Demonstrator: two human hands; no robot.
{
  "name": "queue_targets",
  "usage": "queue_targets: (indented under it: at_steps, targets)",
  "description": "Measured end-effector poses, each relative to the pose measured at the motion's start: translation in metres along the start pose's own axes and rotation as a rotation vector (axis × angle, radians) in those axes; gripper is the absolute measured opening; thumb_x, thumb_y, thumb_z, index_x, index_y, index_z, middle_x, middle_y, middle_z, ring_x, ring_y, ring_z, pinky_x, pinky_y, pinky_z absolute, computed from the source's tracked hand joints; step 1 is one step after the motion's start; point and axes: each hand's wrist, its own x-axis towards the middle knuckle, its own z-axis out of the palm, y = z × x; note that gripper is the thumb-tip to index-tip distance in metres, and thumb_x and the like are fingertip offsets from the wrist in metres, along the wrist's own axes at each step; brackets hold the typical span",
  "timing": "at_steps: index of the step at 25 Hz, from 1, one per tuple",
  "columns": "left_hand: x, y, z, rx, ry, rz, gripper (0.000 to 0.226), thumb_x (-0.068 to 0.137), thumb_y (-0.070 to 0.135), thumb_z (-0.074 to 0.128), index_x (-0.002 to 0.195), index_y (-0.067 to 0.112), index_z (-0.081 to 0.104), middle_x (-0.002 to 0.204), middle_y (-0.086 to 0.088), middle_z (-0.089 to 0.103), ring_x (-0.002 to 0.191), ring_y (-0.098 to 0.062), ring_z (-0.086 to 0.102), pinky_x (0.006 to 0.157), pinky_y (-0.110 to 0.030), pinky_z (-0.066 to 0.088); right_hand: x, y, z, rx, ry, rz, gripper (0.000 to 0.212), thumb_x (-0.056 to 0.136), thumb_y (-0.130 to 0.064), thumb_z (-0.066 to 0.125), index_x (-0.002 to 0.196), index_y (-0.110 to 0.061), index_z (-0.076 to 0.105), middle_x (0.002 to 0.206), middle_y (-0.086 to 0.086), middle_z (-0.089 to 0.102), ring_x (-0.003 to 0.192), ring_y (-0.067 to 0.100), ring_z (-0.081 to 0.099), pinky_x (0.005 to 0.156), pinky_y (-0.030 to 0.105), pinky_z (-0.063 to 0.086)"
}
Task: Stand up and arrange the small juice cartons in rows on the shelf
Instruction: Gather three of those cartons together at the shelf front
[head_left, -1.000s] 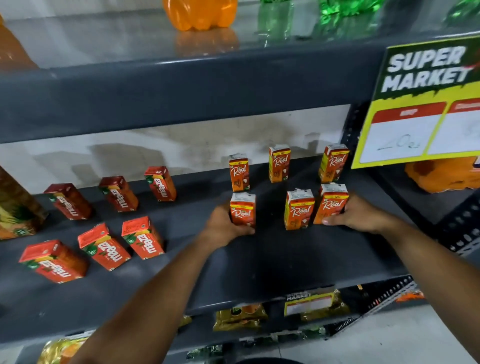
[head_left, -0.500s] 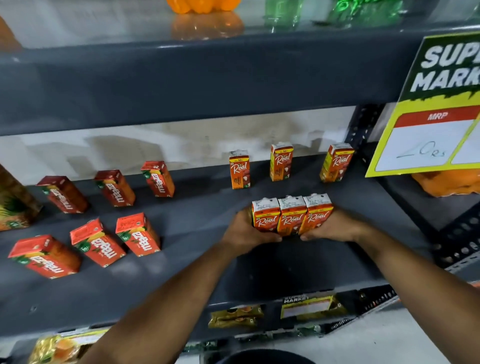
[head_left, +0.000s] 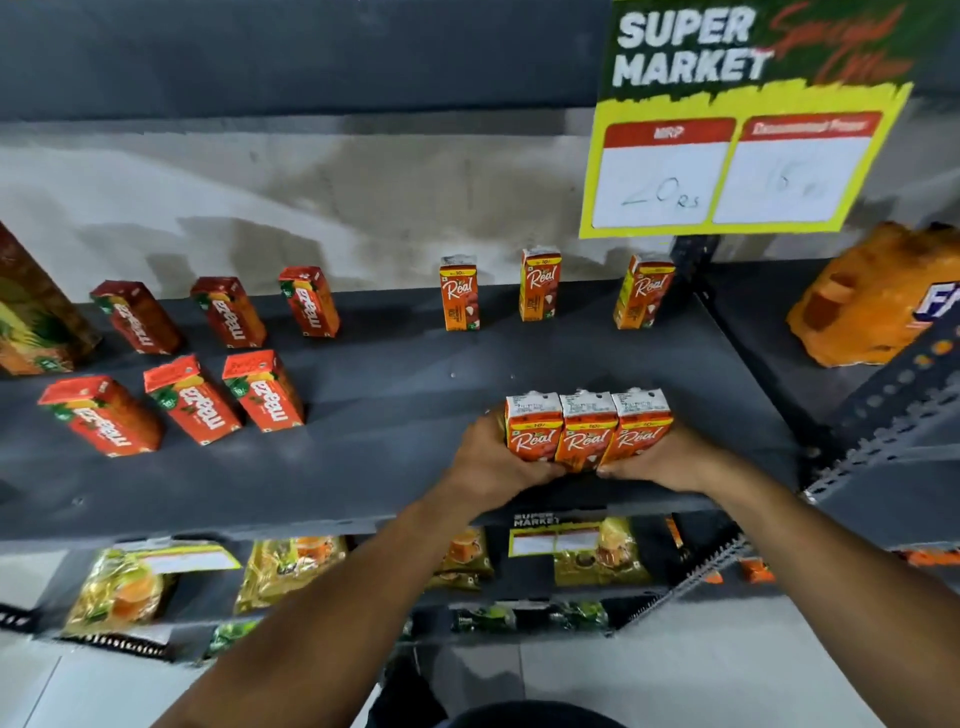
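Both hands, left hand (head_left: 491, 462) and right hand (head_left: 662, 462), clamped three Real cartons (head_left: 587, 434) together, lower right, near shelf (head_left: 395, 395) front edge; open room behind. Unchanged since 0.5 s ago.

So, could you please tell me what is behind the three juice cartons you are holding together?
Behind the three held cartons lies bare shelf, then three more orange cartons standing spaced apart along the wall. The left hand and right hand cover the held cartons' lower parts.
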Motion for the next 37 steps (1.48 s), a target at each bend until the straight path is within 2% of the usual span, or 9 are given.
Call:
queue_targets:
  at_steps: [3, 6, 8, 12, 17, 23, 31, 34, 37]
  targets:
    - [-0.013, 0.004, 0.008, 0.042, -0.024, -0.018, 0.056, 0.052, 0.026, 0.094, 0.089, 0.041, 0.055, 0.091, 0.019, 0.066, 0.086, 0.008, 0.063, 0.071, -0.013, 0.047, -0.013, 0.004, -0.004, -0.078, -0.029, 0.037, 0.042, 0.059, -0.023, 0.091, 0.078, -0.045, 0.060, 0.070, -0.036, 0.059, 0.065, -0.024, 0.054, 0.053, -0.001, 0.039]
    - [-0.019, 0.010, 0.009, 0.105, 0.017, -0.049, 0.073, 0.050, 0.034, 0.093, 0.110, 0.035, 0.051, 0.113, 0.004, 0.063, 0.106, -0.014, 0.059, 0.093, -0.037, 0.049, -0.015, 0.005, -0.006, -0.088, -0.050, 0.052, 0.037, 0.059, -0.032, 0.090, 0.080, -0.044, 0.061, 0.081, -0.028, 0.060, 0.073, -0.013, 0.053, 0.062, 0.009, 0.039]
    - [-0.020, 0.013, 0.010, 0.108, 0.030, -0.040, 0.076, 0.050, 0.032, 0.094, 0.113, 0.033, 0.052, 0.115, 0.002, 0.063, 0.107, -0.016, 0.059, 0.096, -0.044, 0.049, -0.015, 0.005, -0.005, -0.102, -0.053, 0.060, 0.035, 0.059, -0.037, 0.089, 0.079, -0.045, 0.061, 0.082, -0.025, 0.061, 0.075, -0.009, 0.052, 0.065, 0.015, 0.040]
    - [-0.023, 0.013, 0.010, 0.133, 0.045, -0.021, 0.070, 0.049, 0.033, 0.093, 0.106, 0.036, 0.052, 0.107, 0.005, 0.066, 0.098, -0.012, 0.063, 0.090, -0.042, 0.054, -0.018, 0.006, -0.003, -0.112, -0.039, 0.077, 0.034, 0.057, -0.039, 0.089, 0.081, -0.043, 0.065, 0.085, -0.020, 0.067, 0.079, 0.000, 0.060, 0.072, 0.021, 0.045]
    - [-0.021, 0.013, 0.008, 0.218, 0.022, 0.000, 0.080, 0.044, 0.040, 0.094, 0.106, 0.041, 0.044, 0.107, 0.011, 0.061, 0.101, -0.010, 0.059, 0.093, -0.040, 0.051, -0.023, 0.004, -0.005, -0.076, -0.044, 0.049, 0.039, 0.054, -0.030, 0.092, 0.071, -0.052, 0.063, 0.065, -0.041, 0.062, 0.066, -0.023, 0.056, 0.051, -0.002, 0.040]
    - [-0.018, 0.008, 0.007, 0.217, 0.003, 0.032, 0.083, 0.045, 0.041, 0.094, 0.114, 0.037, 0.046, 0.112, 0.007, 0.062, 0.104, -0.013, 0.060, 0.094, -0.044, 0.051, -0.025, 0.003, -0.006, -0.091, -0.056, 0.058, 0.050, 0.053, -0.033, 0.092, 0.073, -0.064, 0.059, 0.068, -0.048, 0.058, 0.066, -0.027, 0.053, 0.059, 0.008, 0.038]
    - [-0.023, 0.007, 0.009, 0.174, 0.003, 0.101, 0.079, 0.048, 0.041, 0.092, 0.092, 0.062, 0.030, 0.095, 0.023, 0.054, 0.094, -0.006, 0.057, 0.080, -0.027, 0.046, -0.024, 0.004, -0.008, -0.137, -0.071, 0.049, 0.048, 0.050, -0.043, 0.091, 0.077, -0.065, 0.058, 0.071, -0.045, 0.061, 0.072, -0.022, 0.057, 0.063, 0.014, 0.039]
    - [-0.020, 0.006, 0.007, 0.168, -0.035, 0.104, 0.085, 0.046, 0.038, 0.094, 0.102, 0.057, 0.034, 0.106, 0.017, 0.058, 0.105, -0.012, 0.058, 0.090, -0.035, 0.049, -0.026, 0.003, -0.013, -0.137, -0.080, 0.000, 0.078, 0.045, -0.044, 0.092, 0.107, -0.066, 0.050, 0.088, -0.038, 0.063, 0.091, -0.017, 0.056, 0.071, 0.010, 0.040]
    - [-0.023, 0.004, -0.003, 0.104, -0.110, 0.110, 0.111, 0.043, 0.029, 0.096, 0.128, 0.050, 0.028, 0.121, 0.015, 0.055, 0.114, -0.011, 0.053, 0.097, -0.035, 0.047, -0.042, 0.004, -0.026, -0.081, -0.022, -0.042, 0.132, 0.044, -0.038, 0.093, 0.138, -0.061, 0.003, 0.119, -0.038, 0.046, 0.105, -0.019, 0.049, 0.089, 0.015, 0.038]
